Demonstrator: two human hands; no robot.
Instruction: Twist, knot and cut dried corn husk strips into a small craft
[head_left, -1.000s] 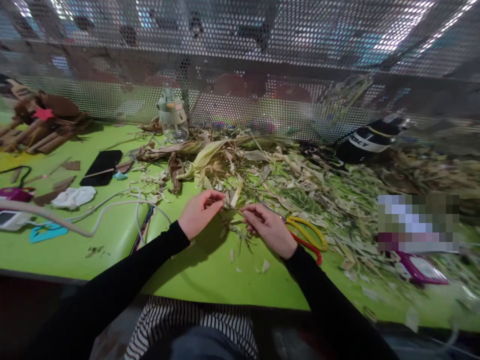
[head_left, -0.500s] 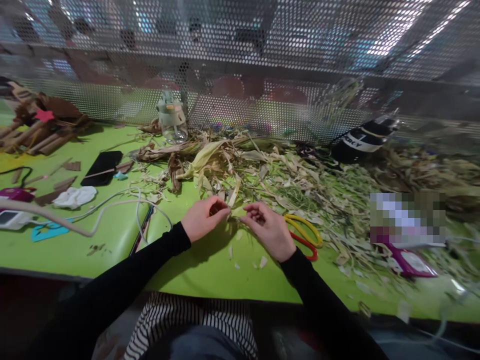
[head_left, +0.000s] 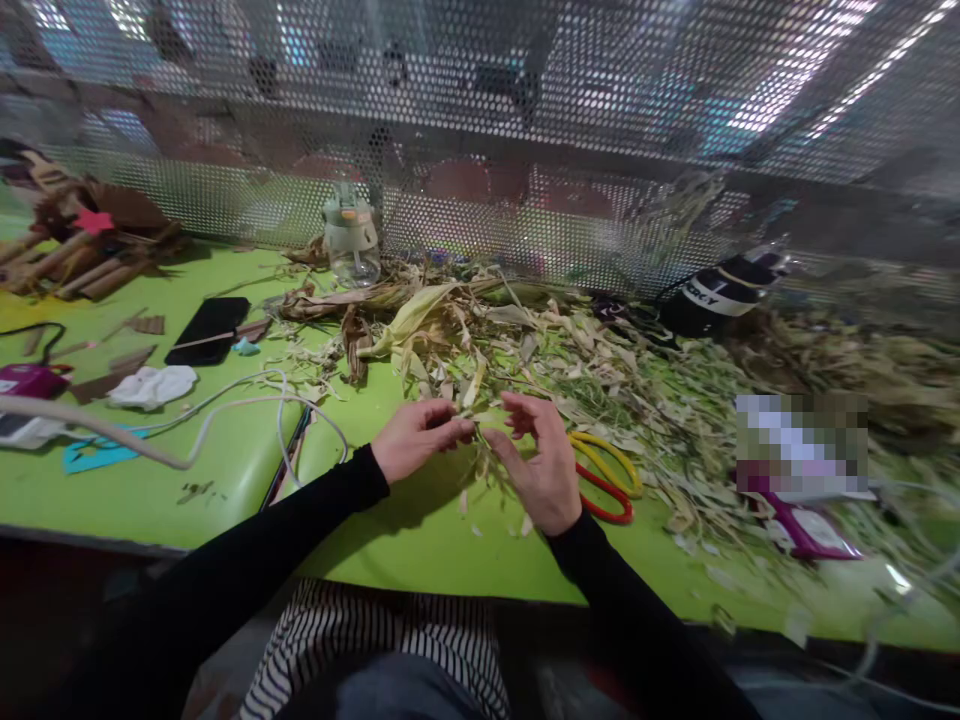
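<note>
Near the middle of the green table (head_left: 420, 560), my left hand (head_left: 421, 437) pinches a small piece of dry husk (head_left: 480, 432) between thumb and fingers. Just right of it, my right hand (head_left: 538, 462) has its thumb and fingers apart, close around the same piece; whether it touches the piece is unclear. Red and yellow scissor handles (head_left: 611, 478) lie beside my right hand, their blades hidden. Beyond my hands lies a pale yellow-green corn husk (head_left: 412, 322) among shredded husk strips (head_left: 592, 345).
At the back stand a clear bottle (head_left: 352, 240) and a tilted black bottle (head_left: 712, 298) before a perforated metal screen (head_left: 465, 180). Left are a black phone (head_left: 208, 330), a white tissue (head_left: 152, 386), cables (head_left: 196, 432) and a brown stick model (head_left: 97, 240). A purple packet (head_left: 814, 530) lies right.
My right hand has turned more upright, its fingers spreading from the thumb. My left hand has moved slightly right, toward it. The view has shifted a little.
</note>
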